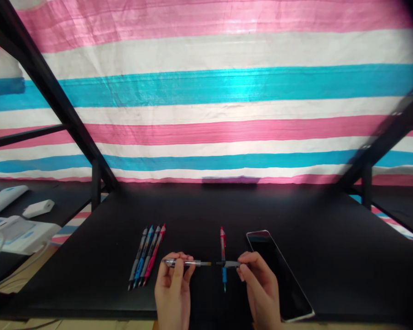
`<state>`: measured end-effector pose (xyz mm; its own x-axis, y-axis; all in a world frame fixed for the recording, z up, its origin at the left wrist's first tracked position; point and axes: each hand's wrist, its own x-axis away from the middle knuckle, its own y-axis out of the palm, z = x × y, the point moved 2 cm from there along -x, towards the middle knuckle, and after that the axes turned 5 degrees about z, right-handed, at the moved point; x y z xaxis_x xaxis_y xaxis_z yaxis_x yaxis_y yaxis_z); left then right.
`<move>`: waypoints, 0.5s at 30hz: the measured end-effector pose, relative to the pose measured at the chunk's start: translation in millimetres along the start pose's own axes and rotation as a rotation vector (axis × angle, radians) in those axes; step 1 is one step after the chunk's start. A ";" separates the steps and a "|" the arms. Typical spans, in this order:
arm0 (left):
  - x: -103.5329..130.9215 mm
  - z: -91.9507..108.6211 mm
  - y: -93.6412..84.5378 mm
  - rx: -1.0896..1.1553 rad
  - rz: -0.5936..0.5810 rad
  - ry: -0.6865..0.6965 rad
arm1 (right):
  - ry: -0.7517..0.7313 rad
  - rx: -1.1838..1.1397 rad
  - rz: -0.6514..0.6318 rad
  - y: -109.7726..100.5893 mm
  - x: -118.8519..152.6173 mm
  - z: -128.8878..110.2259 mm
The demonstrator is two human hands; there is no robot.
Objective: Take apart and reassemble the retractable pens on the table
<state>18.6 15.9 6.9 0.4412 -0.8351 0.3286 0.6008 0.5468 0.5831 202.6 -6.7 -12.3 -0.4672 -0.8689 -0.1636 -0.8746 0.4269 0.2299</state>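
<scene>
Between the fingertips of my left hand [174,284] is a clear pen barrel [189,263], held level, its refill tip pointing right. My right hand [261,284] pinches a dark grey pen grip section [231,264], lined up with the barrel across a small gap. Below that gap, on the table, lies a pen with a red upper part [222,243] and a blue lower grip [224,277]; the grip section partly covers it. Several click pens [146,256], black, blue and red, rest side by side to the left of my left hand.
A smartphone [289,284] lies on the black table [186,211], partly behind my right hand. White chargers and devices [30,233] with cables sit on a surface at left. Black frame bars [65,110] rise on both sides before a striped sheet [206,82].
</scene>
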 end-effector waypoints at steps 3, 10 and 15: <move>1.4 -0.1 2.0 -0.031 -0.037 -0.004 | -0.058 0.086 -0.138 7.6 2.4 -4.9; 0.2 0.7 3.6 -0.061 -0.054 0.002 | -0.084 0.121 -0.140 13.6 3.4 -5.7; 0.1 0.1 4.6 -0.091 -0.087 0.012 | -0.084 0.078 -0.167 14.6 3.2 -8.6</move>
<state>21.4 18.4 9.7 0.3923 -0.8792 0.2704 0.6948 0.4759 0.5392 189.4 -5.3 -1.3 -0.3211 -0.9066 -0.2738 -0.9467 0.2995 0.1186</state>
